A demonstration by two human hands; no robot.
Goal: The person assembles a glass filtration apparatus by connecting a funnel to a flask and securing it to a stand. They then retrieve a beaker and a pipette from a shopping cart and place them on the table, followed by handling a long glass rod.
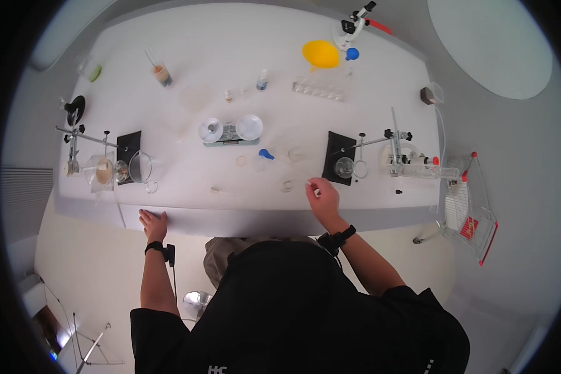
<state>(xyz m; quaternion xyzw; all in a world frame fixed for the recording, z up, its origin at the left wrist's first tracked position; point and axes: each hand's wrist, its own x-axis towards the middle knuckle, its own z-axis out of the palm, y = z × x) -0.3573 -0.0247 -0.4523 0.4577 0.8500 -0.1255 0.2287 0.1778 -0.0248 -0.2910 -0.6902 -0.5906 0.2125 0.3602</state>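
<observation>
Smooth tabletop (187, 165), plastic-looking funnel (321, 54), shiny metal clamp rod (373, 143), matt cloth shirt (280, 305)

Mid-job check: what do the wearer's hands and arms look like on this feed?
Left hand and right hand are ungloved. Each forearm wears a black strap with a small dark module; a thin cable hangs from the left one. Black sleeves are short.
</observation>
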